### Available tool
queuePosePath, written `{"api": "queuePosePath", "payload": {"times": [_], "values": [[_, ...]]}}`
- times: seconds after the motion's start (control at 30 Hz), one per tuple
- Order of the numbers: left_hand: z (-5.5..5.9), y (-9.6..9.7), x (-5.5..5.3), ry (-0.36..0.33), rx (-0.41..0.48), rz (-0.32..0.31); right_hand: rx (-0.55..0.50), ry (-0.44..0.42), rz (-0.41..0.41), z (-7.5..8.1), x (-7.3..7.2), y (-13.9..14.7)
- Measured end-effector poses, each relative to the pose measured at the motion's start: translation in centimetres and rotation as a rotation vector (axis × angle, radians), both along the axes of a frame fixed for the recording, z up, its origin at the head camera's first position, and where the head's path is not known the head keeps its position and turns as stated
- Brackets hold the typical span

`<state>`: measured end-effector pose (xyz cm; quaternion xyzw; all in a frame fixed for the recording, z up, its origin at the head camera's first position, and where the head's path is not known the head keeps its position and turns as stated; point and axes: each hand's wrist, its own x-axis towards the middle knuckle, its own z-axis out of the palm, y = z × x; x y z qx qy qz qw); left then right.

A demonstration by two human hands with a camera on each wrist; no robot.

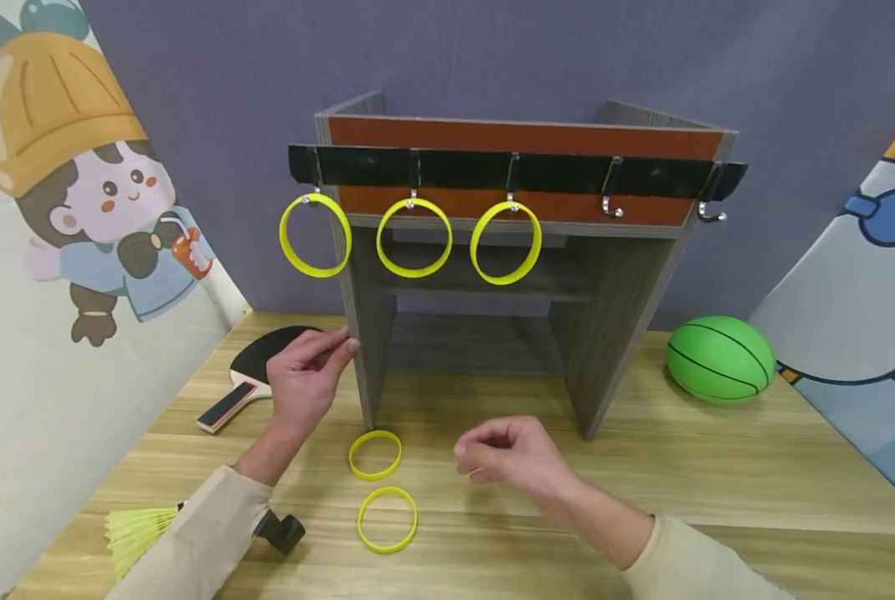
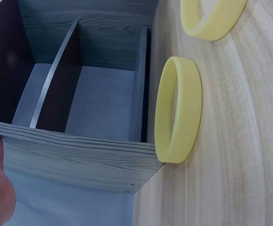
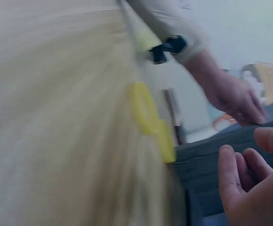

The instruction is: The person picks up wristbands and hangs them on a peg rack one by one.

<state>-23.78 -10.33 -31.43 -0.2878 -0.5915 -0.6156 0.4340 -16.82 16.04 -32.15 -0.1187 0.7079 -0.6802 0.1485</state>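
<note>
Left hand [image 1: 307,379]: thumb and fingers close together, pinching the front edge of the grey wood-grain shelf unit [image 1: 620,317].
Right hand [image 1: 518,458]: fingers loosely bent, thumb slightly apart, holding nothing over the pale wooden surface [image 1: 717,483].
Loose rings: two thin yellow bands, both to the left of the right hand; the nearer ring [image 1: 387,550] and the farther ring [image 1: 375,477], which sits closer to the left hand.
Hung rings: three matching yellow circles above the hands; the leftmost ring [image 1: 315,272] is straight up from the left hand, the middle ring [image 1: 413,273] and third ring [image 1: 503,281] to its upper right.
Bare hooks: two silver metal hooks, the inner hook [image 1: 611,207] and outer hook [image 1: 710,217], up and right of the right hand.
Drop risk: a tug by the left hand could jolt the unit and shake a ring off its short hook.
Skid risk: a loose ring might slide away if the right fingertips press its rim instead of closing round it.
</note>
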Motion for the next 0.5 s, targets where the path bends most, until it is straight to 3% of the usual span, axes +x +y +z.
{"api": "queuePosePath", "payload": {"times": [0.13,0.5], "values": [[0.0,0.0,0.0,-0.003,0.003,0.003,0.037,-0.009,0.07,-1.5,0.4,-0.4],[0.1,0.1,0.1,-0.003,-0.006,0.021,0.027,-0.113,0.127,-5.0,0.6,-2.1]]}}
